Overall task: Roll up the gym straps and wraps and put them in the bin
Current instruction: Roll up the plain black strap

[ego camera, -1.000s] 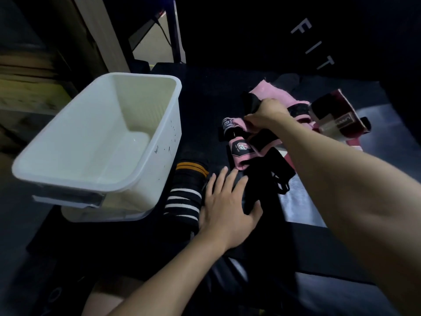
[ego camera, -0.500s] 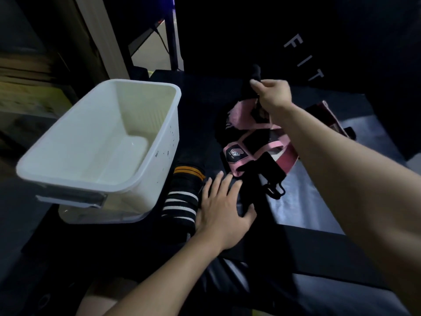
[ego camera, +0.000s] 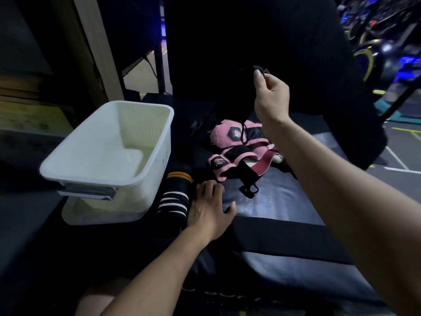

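Straps and wraps (ego camera: 237, 153) mostly lie in a pink and black pile at 12 o'clock from the left hand (ego camera: 210, 207), which rests flat with loose fingers on the dark mat (ego camera: 280, 201). Up at 1 o'clock, the right hand (ego camera: 271, 96) pinches a black strap (ego camera: 245, 92) in the air. Nothing is rolled yet, and the white bin (ego camera: 109, 153) at 10 o'clock has nothing inside, so almost all the work is left
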